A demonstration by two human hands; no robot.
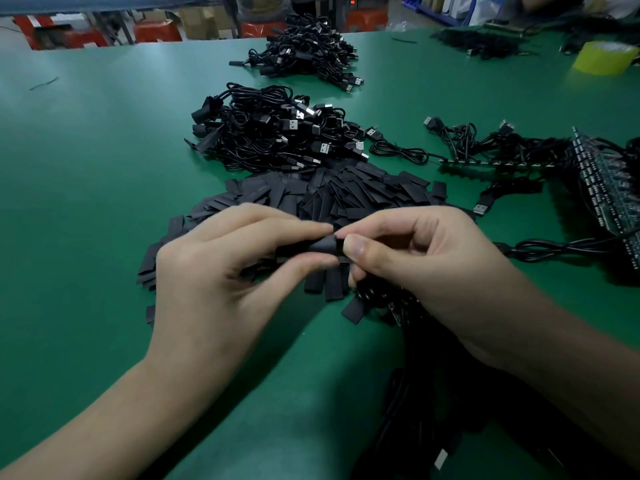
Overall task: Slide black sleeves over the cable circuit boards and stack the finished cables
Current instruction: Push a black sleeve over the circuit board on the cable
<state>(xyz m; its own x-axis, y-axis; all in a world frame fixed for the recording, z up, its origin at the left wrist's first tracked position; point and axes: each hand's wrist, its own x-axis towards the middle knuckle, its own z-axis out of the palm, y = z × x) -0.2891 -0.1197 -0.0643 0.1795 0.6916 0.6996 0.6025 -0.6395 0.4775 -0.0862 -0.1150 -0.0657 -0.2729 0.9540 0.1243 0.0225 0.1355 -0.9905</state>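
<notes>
One black sleeve [320, 245] between left grip [214, 271] and right grip [426, 268].

A black sleeve [322, 244] is held horizontal above the loose sleeve pile [332, 195], with sleeved cables [277, 133] heaped behind.

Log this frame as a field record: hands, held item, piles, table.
left hand: pinches black sleeve between thumb and fingers
right hand: pinches the sleeve's right end
board inside sleeve: hidden, cannot tell
loose sleeves: heap on the table, just behind the hands
near cable pile: beyond the loose sleeves
far cable pile: farther back
board panel: right edge, cables attached
tape roll: yellow, far right
</notes>
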